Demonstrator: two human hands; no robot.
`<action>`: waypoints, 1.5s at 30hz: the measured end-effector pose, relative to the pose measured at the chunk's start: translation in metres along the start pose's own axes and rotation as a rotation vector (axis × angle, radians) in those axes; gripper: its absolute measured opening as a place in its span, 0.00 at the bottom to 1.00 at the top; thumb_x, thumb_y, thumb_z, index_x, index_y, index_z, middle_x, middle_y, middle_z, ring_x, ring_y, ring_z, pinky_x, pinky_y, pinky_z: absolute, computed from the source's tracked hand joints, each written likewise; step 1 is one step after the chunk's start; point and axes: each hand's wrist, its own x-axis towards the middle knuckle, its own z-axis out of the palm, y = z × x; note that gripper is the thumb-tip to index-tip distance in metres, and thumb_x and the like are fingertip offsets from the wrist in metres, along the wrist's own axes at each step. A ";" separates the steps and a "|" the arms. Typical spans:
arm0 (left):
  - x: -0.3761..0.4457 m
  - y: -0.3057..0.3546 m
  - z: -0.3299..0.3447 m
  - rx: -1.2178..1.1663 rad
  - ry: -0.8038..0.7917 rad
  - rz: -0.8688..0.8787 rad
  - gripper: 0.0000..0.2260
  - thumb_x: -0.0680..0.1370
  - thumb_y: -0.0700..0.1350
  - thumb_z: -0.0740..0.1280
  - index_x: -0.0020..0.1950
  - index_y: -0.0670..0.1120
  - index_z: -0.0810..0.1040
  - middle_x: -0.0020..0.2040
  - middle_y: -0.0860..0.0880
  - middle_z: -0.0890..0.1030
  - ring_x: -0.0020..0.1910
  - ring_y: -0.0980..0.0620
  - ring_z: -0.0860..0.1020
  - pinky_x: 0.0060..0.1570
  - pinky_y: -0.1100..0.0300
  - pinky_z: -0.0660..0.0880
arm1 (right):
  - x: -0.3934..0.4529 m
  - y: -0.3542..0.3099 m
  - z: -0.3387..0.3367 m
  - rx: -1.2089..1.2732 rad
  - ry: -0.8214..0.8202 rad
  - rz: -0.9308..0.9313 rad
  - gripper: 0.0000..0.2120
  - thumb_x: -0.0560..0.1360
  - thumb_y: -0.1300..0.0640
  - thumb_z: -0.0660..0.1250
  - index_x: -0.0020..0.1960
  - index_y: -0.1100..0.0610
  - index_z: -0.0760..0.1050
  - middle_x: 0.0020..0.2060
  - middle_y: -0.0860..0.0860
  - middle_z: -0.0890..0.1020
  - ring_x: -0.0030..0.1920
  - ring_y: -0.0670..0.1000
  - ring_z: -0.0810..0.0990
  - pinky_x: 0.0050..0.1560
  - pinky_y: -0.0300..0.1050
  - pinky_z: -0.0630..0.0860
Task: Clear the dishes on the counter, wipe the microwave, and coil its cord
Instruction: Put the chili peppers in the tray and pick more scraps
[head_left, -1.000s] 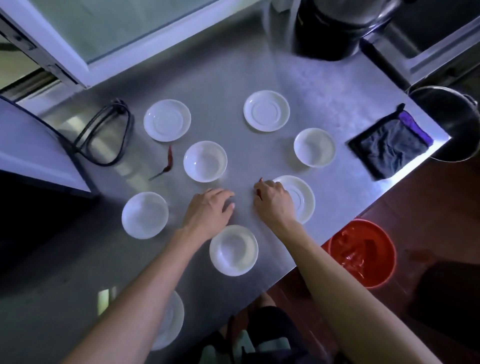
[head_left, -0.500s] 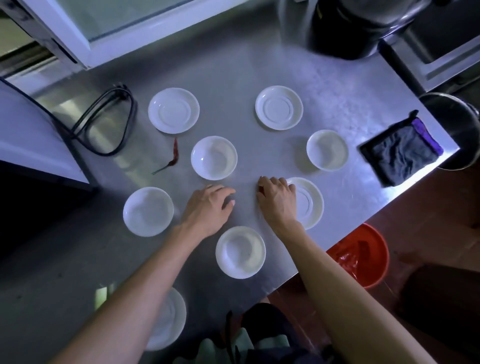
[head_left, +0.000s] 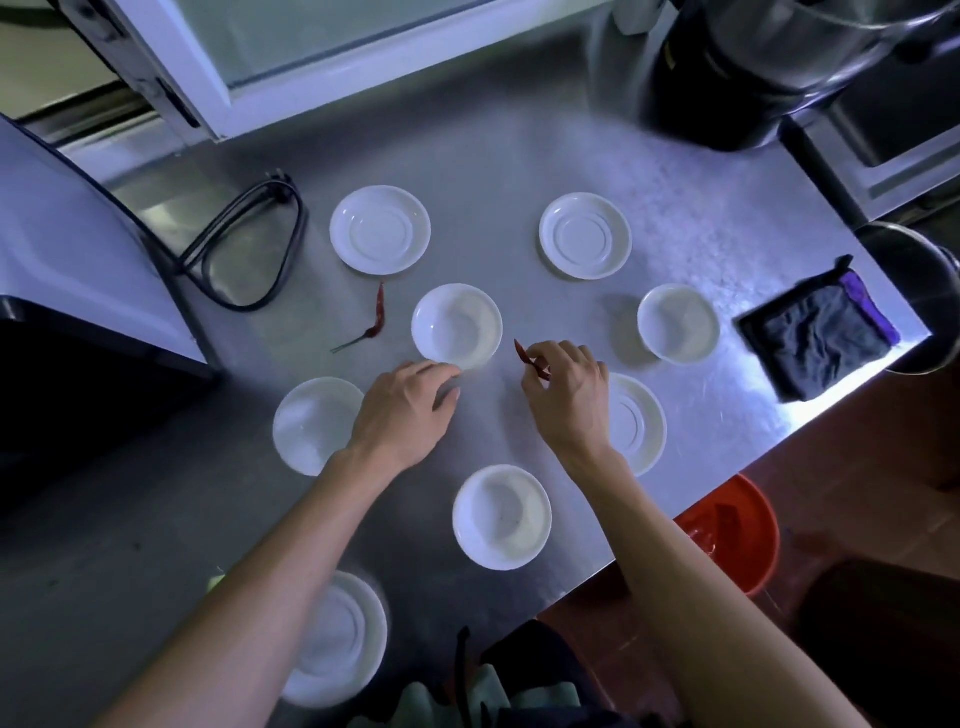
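Note:
Several white saucers and small bowls lie spread over the steel counter (head_left: 519, 156). My right hand (head_left: 569, 395) pinches a red chili (head_left: 527, 357), lifted just right of the centre bowl (head_left: 457, 326). My left hand (head_left: 402, 410) rests on the counter with fingers relaxed, fingertips at that bowl's near rim. A second red chili (head_left: 375, 322) lies left of the bowl. The microwave (head_left: 67, 260) stands at the left, its black cord (head_left: 249, 249) looped loosely beside it. A dark cloth (head_left: 815, 338) lies at the counter's right corner.
A red bucket (head_left: 727, 530) stands on the floor below the counter's front edge. A dark pot (head_left: 737, 67) sits at the back right and a steel pot (head_left: 919, 291) beyond the right corner. A window frame (head_left: 218, 67) runs along the back.
My right hand has picked the red chili up off the counter beside the saucer and raised it. My left hand stayed almost still. The camera shifted slightly.

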 end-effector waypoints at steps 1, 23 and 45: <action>0.001 -0.003 -0.004 -0.006 0.033 -0.010 0.10 0.79 0.45 0.67 0.59 0.48 0.81 0.53 0.52 0.84 0.53 0.45 0.78 0.49 0.50 0.77 | 0.003 -0.008 -0.001 0.030 0.001 -0.015 0.07 0.74 0.60 0.68 0.50 0.55 0.81 0.42 0.50 0.81 0.46 0.55 0.76 0.50 0.50 0.68; 0.085 -0.074 -0.039 0.210 0.145 -0.347 0.09 0.78 0.51 0.64 0.52 0.49 0.80 0.50 0.49 0.83 0.52 0.44 0.78 0.52 0.50 0.70 | 0.080 -0.104 0.034 0.165 -0.130 -0.236 0.06 0.75 0.63 0.68 0.50 0.58 0.82 0.42 0.52 0.82 0.46 0.57 0.78 0.50 0.58 0.74; 0.061 -0.069 -0.038 0.221 0.146 -0.272 0.07 0.77 0.41 0.65 0.50 0.50 0.80 0.46 0.52 0.81 0.50 0.47 0.76 0.52 0.52 0.64 | 0.080 -0.113 0.036 0.129 -0.167 -0.294 0.06 0.75 0.63 0.68 0.49 0.56 0.83 0.40 0.51 0.82 0.44 0.56 0.78 0.48 0.51 0.70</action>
